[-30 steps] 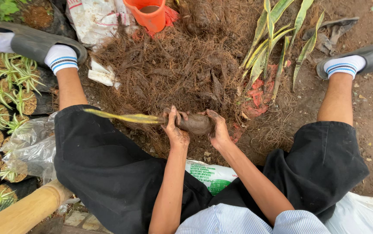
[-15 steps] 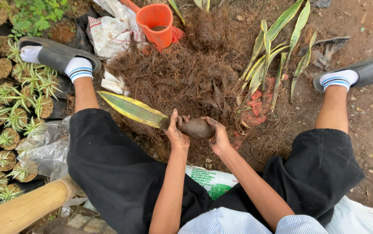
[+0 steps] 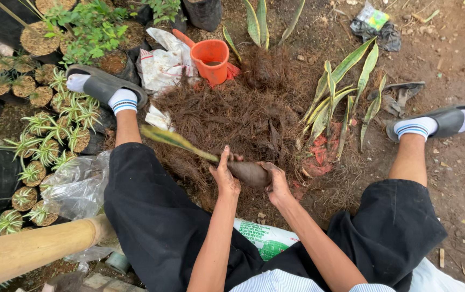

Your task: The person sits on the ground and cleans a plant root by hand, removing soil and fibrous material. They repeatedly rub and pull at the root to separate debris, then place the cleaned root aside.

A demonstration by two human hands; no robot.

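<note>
Both my hands hold a small dark bag of soil (image 3: 249, 173) lying sideways over a heap of brown fibre (image 3: 232, 124). My left hand (image 3: 225, 176) grips its left end, where a long yellow-green leaf (image 3: 173, 139) sticks out to the upper left. My right hand (image 3: 276, 184) cups its right end. My legs in black trousers spread to either side of the heap.
An orange plastic pot (image 3: 211, 59) stands behind the heap. Several loose striped leaves (image 3: 346, 97) lie to the right. Rows of small potted plants (image 3: 43, 140) fill the left side. A bamboo pole (image 3: 32, 249) crosses the lower left. A clear plastic bag (image 3: 78, 186) lies by my left thigh.
The leaf has swung from lying level to pointing up and left as both hands turned the bag. The view has tilted up and shows more ground beyond the heap.
</note>
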